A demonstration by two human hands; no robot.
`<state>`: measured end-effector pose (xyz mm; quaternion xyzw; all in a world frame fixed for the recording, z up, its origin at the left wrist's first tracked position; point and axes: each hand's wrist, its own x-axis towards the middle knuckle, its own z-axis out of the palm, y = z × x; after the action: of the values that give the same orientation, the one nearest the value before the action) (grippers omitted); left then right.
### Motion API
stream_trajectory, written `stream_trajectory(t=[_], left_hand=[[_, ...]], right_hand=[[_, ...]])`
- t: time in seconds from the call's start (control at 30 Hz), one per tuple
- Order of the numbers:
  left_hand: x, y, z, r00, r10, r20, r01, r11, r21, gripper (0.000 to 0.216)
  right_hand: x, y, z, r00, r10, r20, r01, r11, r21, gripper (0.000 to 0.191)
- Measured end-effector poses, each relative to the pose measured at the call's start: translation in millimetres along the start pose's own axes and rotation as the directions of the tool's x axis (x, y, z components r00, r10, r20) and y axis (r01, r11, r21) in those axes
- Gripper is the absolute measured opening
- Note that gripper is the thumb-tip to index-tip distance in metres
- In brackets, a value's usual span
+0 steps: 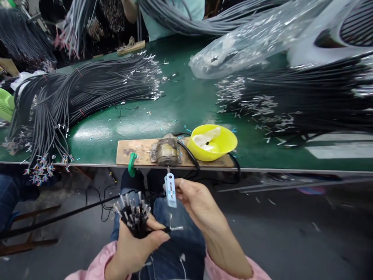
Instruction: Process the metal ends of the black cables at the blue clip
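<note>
My left hand [136, 245] is wrapped round a bundle of black cables [135, 219], their stripped silvery ends pointing up. Between its thumb and forefinger one cable sticks out to the right, its bare end [176, 228] over my lap. A light blue plastic clip [170, 190] hangs from the shaft of a small, grimy motor [168, 151] at the table edge. My right hand [198, 200] has its fingers closed at the clip's upper right side, with fingertips partly hidden behind it.
The motor sits on a wooden board [125, 149] with a green clamp [132, 165] and a yellow bowl [214, 146]. Black cable bundles [96, 85] lie at left, more cables [305, 97] at right. Plastic wrap [233, 54] and a grey-white vented casing [335, 35] stand behind. A person's arm [130, 9] shows beyond.
</note>
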<state>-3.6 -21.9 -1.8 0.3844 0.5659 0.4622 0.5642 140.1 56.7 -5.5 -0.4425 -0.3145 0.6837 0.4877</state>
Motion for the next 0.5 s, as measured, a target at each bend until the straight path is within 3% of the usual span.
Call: stream_trajectory(t=[0.2, 0.37, 0.5], left_hand=[[7, -3, 5, 0.988, 0.089, -0.124, -0.083, 0.995, 0.047, 0.004], [14, -2, 13, 0.988, 0.079, -0.132, -0.07, 0.995, 0.073, 0.006], [13, 7, 18, 0.986, 0.08, -0.144, -0.064, 0.992, 0.111, 0.01]], right_hand=[[5, -10, 21, 0.999, -0.009, 0.037, 0.006, 0.997, 0.071, 0.045], [5, -8, 25, 0.995, -0.066, -0.073, 0.07, 0.997, 0.046, 0.043], [8, -2, 23, 0.992, -0.045, -0.115, 0.046, 0.999, -0.001, 0.051]])
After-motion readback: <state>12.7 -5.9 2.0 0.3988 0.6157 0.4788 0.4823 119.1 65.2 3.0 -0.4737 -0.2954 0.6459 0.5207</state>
